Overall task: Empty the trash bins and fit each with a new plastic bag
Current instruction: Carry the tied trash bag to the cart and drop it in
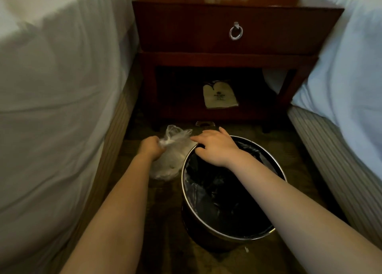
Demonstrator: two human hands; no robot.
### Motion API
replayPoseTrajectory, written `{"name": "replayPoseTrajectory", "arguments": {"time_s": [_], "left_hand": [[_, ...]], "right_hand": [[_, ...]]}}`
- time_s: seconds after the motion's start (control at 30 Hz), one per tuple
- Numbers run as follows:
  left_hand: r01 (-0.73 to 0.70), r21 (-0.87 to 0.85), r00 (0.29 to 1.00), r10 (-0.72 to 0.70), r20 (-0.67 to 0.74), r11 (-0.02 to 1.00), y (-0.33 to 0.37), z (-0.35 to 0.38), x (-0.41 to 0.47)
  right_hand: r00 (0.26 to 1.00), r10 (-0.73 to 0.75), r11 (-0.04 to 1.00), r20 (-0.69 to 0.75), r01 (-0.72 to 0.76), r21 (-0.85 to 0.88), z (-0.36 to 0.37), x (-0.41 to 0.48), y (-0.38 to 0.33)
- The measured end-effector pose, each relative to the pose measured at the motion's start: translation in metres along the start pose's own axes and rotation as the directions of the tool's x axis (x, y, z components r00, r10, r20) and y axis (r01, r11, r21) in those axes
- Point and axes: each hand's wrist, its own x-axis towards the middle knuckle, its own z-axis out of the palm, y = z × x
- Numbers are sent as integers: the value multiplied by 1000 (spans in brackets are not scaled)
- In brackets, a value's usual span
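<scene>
Left hand (151,147) fisted tight round gathered neck of clear bag (167,166). Bag down on carpet (165,222) just left of bin (183,182), whether touching its wall not clear. Right hand (217,147) laid slack on far rim, fingers spread, clasping nothing. Glossy film (198,193) slumped inside bin below rim, probably fresh liner not yet cuffed over. Risks: thin neck tearing or slipping if yanked, spilling pale contents; film sliding deeper unless folded over rim; bin tipping under lean from right hand. Around: nightstand (206,25) close ahead, ring pull (235,31) on drawer, beige mitt (219,95) on lower shelf. Left bed (62,67) and right bed (351,67) hemming both sides, so cramped room for swinging bag out. Small pale scrap (246,249) on floor by bin.
</scene>
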Motion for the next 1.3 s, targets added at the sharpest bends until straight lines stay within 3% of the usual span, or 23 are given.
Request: {"name": "replayPoseTrajectory", "arguments": {"time_s": [0.2, 0.3, 0.4, 0.6, 0.83, 0.93, 1.13, 1.3], "left_hand": [[-74, 8, 988, 75, -134, 997, 19, -43, -17], [-121, 75, 973, 133, -188, 990, 43, -86, -34], [-160, 133, 962, 185, -200, 978, 76, -128, -53], [-233, 237, 962, 260, -88, 943, 174, -214, -123], [-357, 271, 934, 345, 92, 894, 314, -310, -217], [-397, 215, 917, 381, 116, 892, 375, -350, -266], [-475, 164, 877, 449, 173, 865, 492, -427, -371], [-580, 157, 802, 526, 283, 800, 559, -449, -447]], "right_hand": [[995, -9, 998, 101, 3, 60, -9, -2, 1], [988, 14, 969, 154, -51, 241, -29, -6, -1], [996, 61, 924, 58, -78, 375, -65, -13, -9], [986, -33, 971, -163, 70, 228, -198, -48, -39], [998, -60, 990, -33, 64, 130, -365, -131, -58], [1000, 31, 992, -6, -30, 125, -434, -183, -54], [976, 202, 941, -80, -171, 293, -551, -308, -40], [947, 310, 890, -86, -257, 376, -603, -417, -31]]}}
